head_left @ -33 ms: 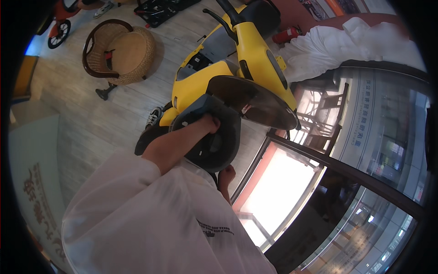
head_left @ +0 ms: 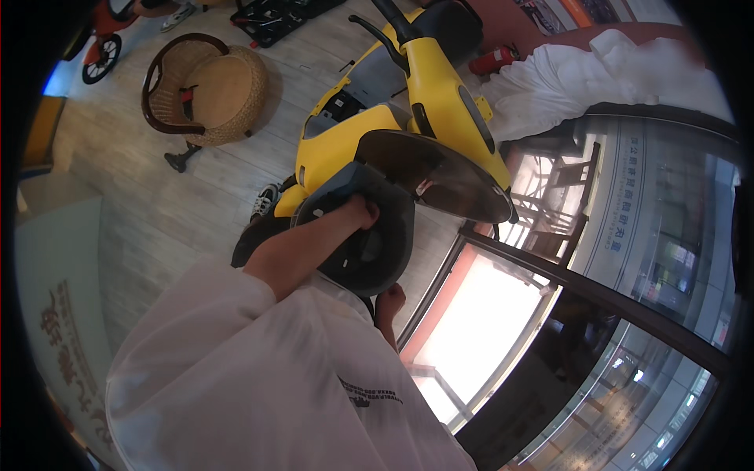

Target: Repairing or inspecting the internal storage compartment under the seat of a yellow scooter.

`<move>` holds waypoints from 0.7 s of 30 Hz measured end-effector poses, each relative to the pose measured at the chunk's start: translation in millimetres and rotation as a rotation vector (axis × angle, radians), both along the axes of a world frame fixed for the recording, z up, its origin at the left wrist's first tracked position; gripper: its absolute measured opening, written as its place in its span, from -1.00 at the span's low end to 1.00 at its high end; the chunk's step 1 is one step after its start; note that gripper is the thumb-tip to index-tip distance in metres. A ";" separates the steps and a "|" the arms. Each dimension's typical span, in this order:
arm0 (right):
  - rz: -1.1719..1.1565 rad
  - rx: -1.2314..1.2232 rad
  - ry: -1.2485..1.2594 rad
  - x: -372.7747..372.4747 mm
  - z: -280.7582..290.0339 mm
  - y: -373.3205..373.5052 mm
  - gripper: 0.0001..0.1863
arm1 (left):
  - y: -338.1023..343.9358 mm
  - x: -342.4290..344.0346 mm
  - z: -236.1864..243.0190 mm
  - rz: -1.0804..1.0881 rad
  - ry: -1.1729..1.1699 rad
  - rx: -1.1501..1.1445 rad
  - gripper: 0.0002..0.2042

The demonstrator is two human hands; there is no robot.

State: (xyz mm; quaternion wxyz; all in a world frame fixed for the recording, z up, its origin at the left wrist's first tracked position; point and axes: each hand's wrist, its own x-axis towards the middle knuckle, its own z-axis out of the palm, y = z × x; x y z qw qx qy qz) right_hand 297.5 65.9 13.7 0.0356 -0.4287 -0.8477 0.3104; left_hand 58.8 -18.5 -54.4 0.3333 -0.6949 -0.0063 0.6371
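A yellow scooter [head_left: 345, 153] stands in front of me with its dark seat [head_left: 440, 177] tipped up. Under the seat sits a dark grey storage bucket [head_left: 400, 243], its mouth facing me. My left hand [head_left: 364, 212] reaches over the rim into this bucket, closed, with its fingertips hidden against the inner wall. Small pale spots show inside, too small to name. Just outside the bucket's near right side is my right hand [head_left: 390, 301], its fingers curled in. What either hand grips, if anything, is hidden.
A wicker chair [head_left: 228, 94] stands at the left on the wood-look floor. Behind it lies an open black tool case [head_left: 271, 22]. A red fire extinguisher [head_left: 493, 60] and white draped cloth [head_left: 550, 82] are at the far right. Glass panels [head_left: 644, 228] line the right side.
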 end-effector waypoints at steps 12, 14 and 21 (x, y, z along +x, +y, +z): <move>0.024 0.024 -0.031 2.1 0.6 4.2 -0.77 | 6.7 12.8 5.4 -0.132 0.328 -0.117 -0.90; 0.029 0.023 -0.026 2.1 0.1 4.2 -0.77 | 6.6 11.3 1.9 -0.158 0.298 -0.136 -0.90; 0.056 0.062 0.013 2.4 -2.5 5.6 -0.73 | 9.0 24.6 -18.1 0.057 0.385 -0.003 -0.91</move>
